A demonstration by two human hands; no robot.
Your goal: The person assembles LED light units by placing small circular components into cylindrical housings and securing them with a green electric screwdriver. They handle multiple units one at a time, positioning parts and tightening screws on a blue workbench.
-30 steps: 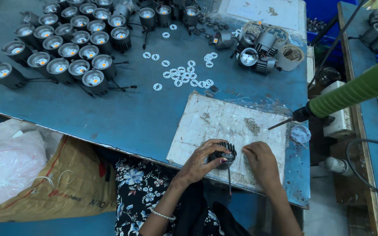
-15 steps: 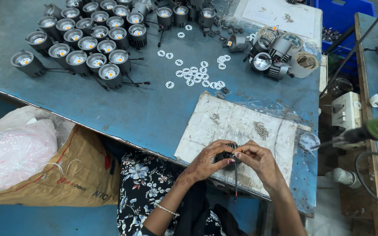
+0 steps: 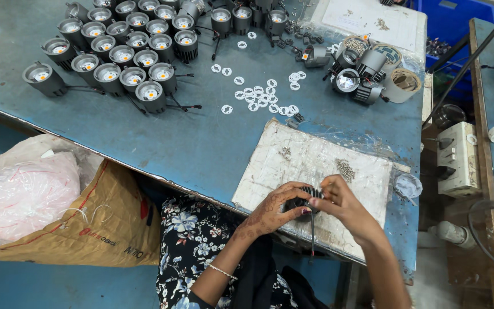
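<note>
At the bottom centre of the frame, the left hand [image 3: 274, 210] and the right hand [image 3: 345, 207] meet over a small black finned lamp housing [image 3: 303, 199]. The fingers of both hands are closed around it, with a thin black wire [image 3: 312, 234] hanging down from it. The housing sits just above a worn white board [image 3: 315, 163] lying on the blue bench [image 3: 190, 143]. At the lower left, a brown sack [image 3: 75, 240] holds a clear plastic bag [image 3: 24, 194]. Further up, near the centre, small white rings [image 3: 261, 97] lie scattered on the bench. In the upper left, rows of grey round lamps [image 3: 121, 54] stand close together. In the upper right, a few more lamp parts [image 3: 361, 71] are clustered beside a tape roll [image 3: 404, 84].
</note>
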